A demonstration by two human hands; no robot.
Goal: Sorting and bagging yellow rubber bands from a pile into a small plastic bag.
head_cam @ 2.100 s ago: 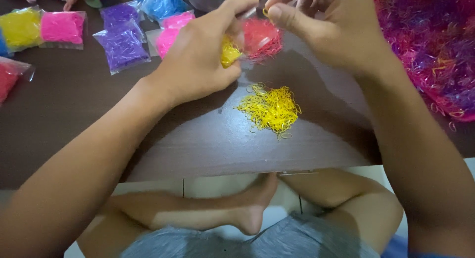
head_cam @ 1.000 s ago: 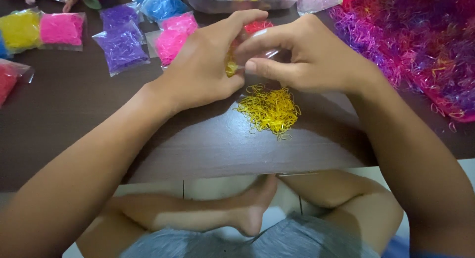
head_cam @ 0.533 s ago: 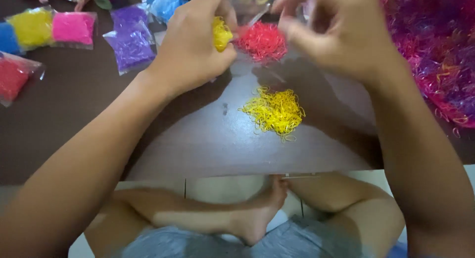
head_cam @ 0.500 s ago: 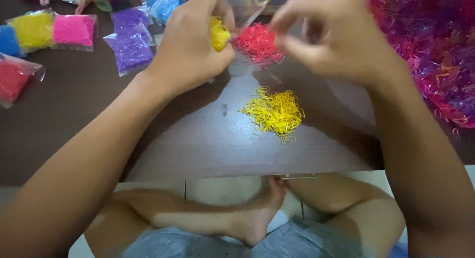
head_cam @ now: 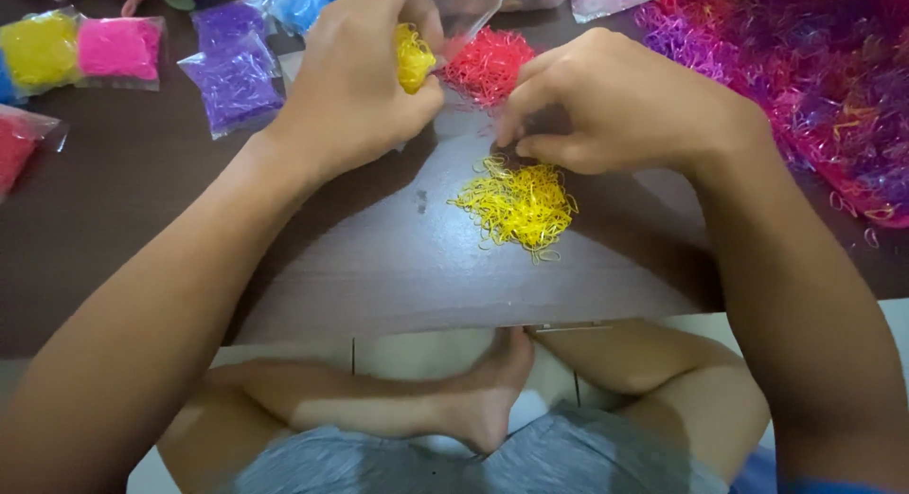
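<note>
While left hand (head_cam: 355, 82) grips yellow bag (head_cam: 414, 56), purple bags (head_cam: 232, 68) lie left.

A loose heap of tiny yellow rubber bands (head_cam: 516, 203) lies flat on the dark counter (head_cam: 142, 200), near its front edge. A tight bunch of yellow bands (head_cam: 413, 56) sits raised above it, farther back and to the left.

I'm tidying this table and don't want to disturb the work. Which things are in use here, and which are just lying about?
In use:
left hand, shut on a clear bag of yellow bands
right hand, fingertips at the yellow pile

Lying about:
red bands
purple bags
pink bag
yellow bag
blue bag
mixed heap
</note>
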